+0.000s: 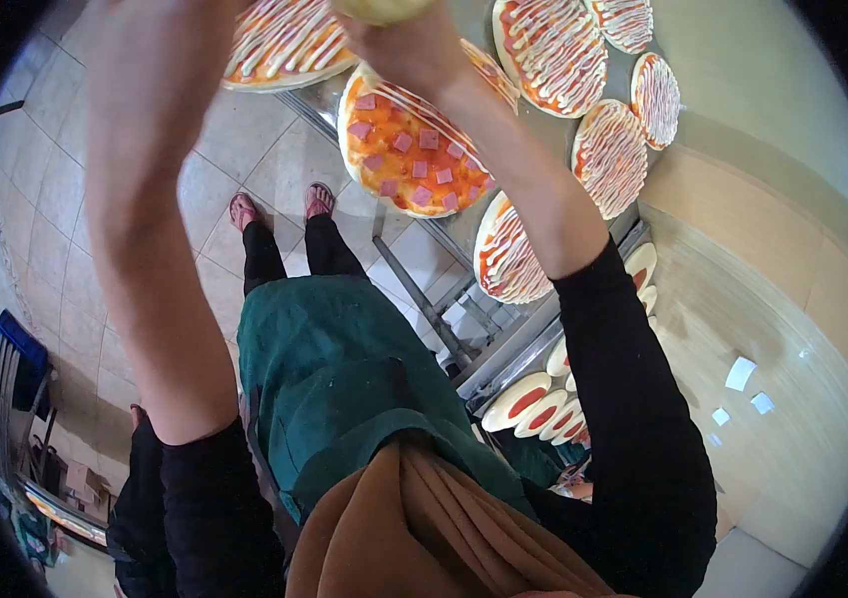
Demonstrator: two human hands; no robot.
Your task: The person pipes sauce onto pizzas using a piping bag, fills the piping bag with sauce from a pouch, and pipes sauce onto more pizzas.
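Head view: right hand (399,40), top centre of frame, grasping round yellowish object (381,8), object cut by top edge. Left hand (169,30), upper left, blurred and cropped; cannot tell whether grasping or released. Below right hand: pizza with pink cubes (419,164), upper centre, partly white-striped, overhanging metal table edge (449,244). Striped pizza (289,45) beside it, upper left of centre. More striped pizzas (553,55), upper right. Small sauced rounds (523,399), right of centre, lower down. Green apron (344,349), centre.
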